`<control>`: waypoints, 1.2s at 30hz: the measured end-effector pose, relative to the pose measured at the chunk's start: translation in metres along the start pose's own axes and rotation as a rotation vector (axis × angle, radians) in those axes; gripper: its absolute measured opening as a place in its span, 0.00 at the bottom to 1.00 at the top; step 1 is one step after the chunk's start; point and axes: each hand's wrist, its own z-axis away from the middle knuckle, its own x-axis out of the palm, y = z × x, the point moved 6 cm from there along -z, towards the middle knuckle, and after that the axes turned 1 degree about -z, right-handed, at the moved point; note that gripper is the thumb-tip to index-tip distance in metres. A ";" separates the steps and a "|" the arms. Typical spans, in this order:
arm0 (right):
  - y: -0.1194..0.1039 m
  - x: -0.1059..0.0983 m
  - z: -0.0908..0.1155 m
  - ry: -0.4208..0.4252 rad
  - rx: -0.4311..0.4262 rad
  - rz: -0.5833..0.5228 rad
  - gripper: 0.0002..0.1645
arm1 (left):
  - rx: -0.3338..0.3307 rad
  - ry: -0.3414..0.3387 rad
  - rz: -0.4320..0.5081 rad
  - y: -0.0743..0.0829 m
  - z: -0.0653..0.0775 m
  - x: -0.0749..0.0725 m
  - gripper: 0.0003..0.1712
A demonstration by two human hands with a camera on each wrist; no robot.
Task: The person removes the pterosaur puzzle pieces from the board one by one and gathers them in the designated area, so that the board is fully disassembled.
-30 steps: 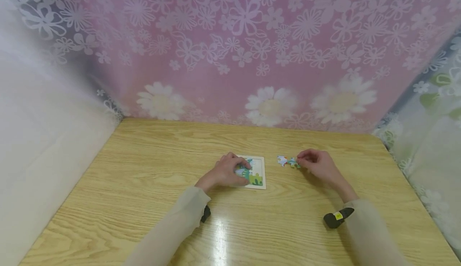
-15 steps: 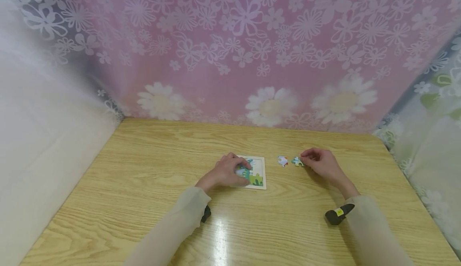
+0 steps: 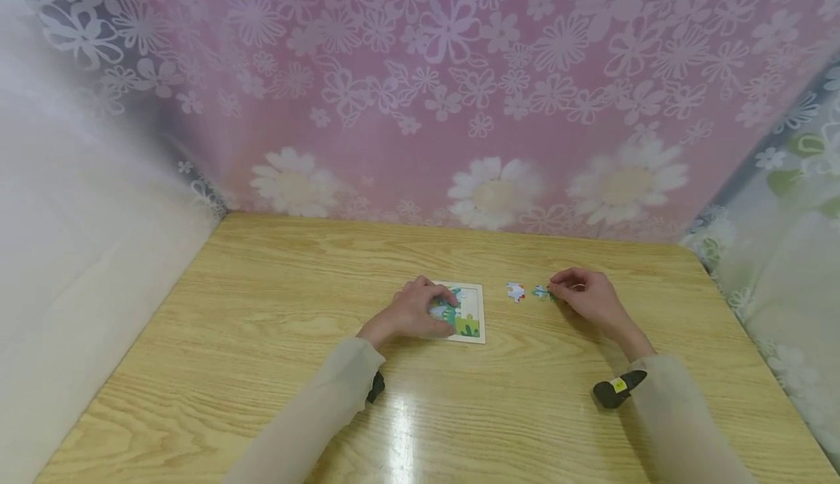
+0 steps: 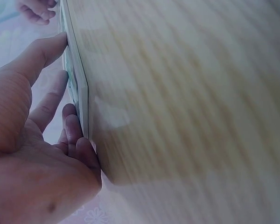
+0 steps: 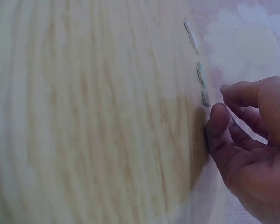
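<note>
A small puzzle board (image 3: pixel 482 314) with a pale frame lies flat mid-table, partly filled with green and blue picture pieces. My left hand (image 3: pixel 416 311) rests over its left part, and fingertips touch the board in the left wrist view; the hand hides that side. Right of the board lies a white jigsaw piece (image 3: pixel 515 292) with a bit of red. Beside it is a blue-green jigsaw piece (image 3: pixel 540 291). Close to this piece's right edge is my right hand (image 3: pixel 584 296), thumb and index bent with a gap between them in the right wrist view; nothing shows between them.
The wooden table (image 3: pixel 275 309) runs back to a pink flowered curtain (image 3: pixel 394 105). White cloth (image 3: pixel 85 214) hangs at the left, and a flowered cloth (image 3: pixel 787 280) at the right. A black wrist camera (image 3: pixel 617 391) sits on the right wrist.
The blue-green piece has come away from the white piece, to the right, and has turned somewhat. My right hand has shifted slightly right. The left hand stays in place.
</note>
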 end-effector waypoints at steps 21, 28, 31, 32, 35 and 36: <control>-0.051 0.048 0.021 -0.126 -0.149 -0.008 0.13 | -0.006 -0.013 -0.007 -0.003 -0.002 0.000 0.22; -0.065 0.070 0.025 -0.186 -0.204 0.021 0.12 | -0.012 -0.011 -0.013 -0.003 -0.003 0.000 0.22; -0.070 0.076 0.026 -0.201 -0.227 0.031 0.11 | -0.018 -0.013 -0.016 -0.003 -0.002 0.000 0.22; -0.071 0.077 0.026 -0.201 -0.227 0.035 0.11 | -0.020 -0.013 -0.016 -0.003 -0.002 0.000 0.22; -0.075 0.082 0.027 -0.213 -0.234 0.050 0.11 | -0.025 -0.014 -0.015 -0.002 -0.002 -0.001 0.22; -0.076 0.084 0.027 -0.219 -0.237 0.055 0.11 | -0.025 -0.014 -0.015 -0.002 -0.002 -0.001 0.22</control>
